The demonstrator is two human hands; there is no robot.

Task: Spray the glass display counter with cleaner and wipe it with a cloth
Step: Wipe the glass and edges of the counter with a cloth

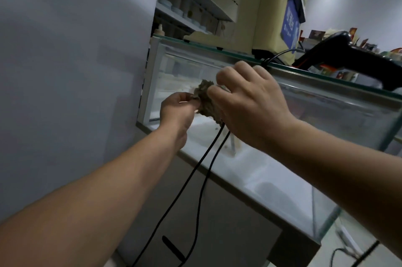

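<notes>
Counter [326, 114] contents blurred; left hand [177, 112], right hand [250, 110] pinch cloth [205, 101].

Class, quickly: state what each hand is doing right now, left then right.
Left hand: closed, pinching the edge of the cloth.
Right hand: closed, fingers curled round the same cloth.
</notes>
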